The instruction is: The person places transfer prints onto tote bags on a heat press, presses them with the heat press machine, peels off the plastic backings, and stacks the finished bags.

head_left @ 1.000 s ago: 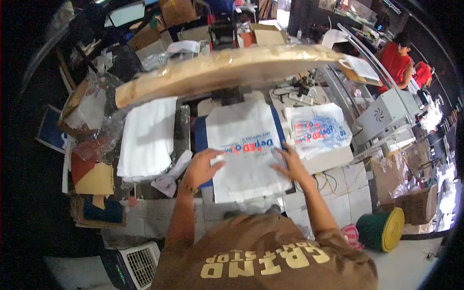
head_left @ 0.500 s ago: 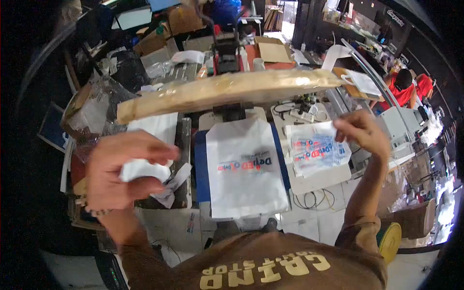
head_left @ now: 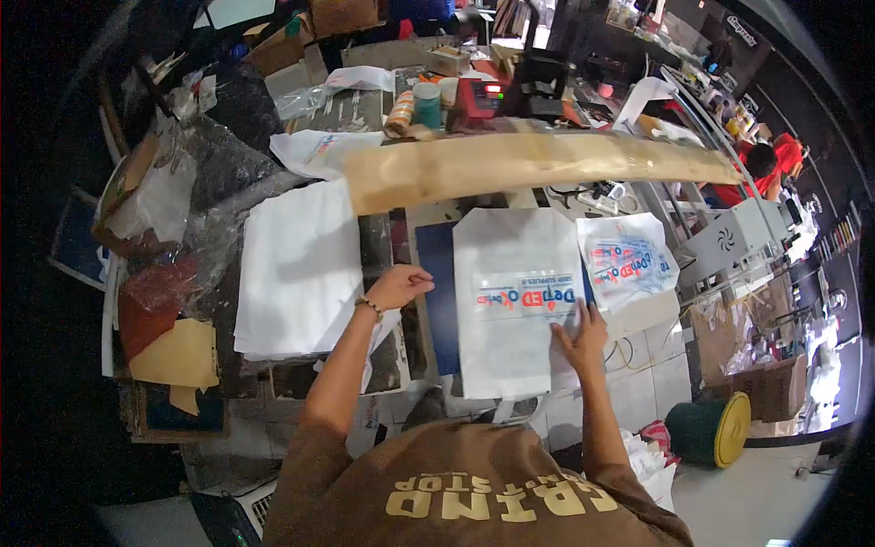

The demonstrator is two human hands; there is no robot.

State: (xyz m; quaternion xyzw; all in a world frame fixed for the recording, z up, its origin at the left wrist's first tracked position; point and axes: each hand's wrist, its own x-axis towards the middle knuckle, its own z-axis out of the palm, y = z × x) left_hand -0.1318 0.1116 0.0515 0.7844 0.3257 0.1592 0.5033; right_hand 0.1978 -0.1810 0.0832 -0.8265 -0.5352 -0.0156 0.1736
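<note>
A white bag or sheet with a red and blue printed strip lies flat on a blue pad. My right hand rests at the bag's right edge, its thumb and fingers spread beside the end of the print. Near the pad's left edge is my left hand, its fingers drawn together and nothing visible in them. Beyond the bag, a long brown-covered board extends across the view. To the right lies another white piece with similar prints.
A stack of plain white sheets lies to the left. Crumpled clear plastic is farther left. Behind the board stand a teal container and a red box with a lit display. A person in red is at far right.
Both hands have come down from above the table toward the printed bag. The view has shifted left, and more of the white stack shows. The brown board appears farther right.
</note>
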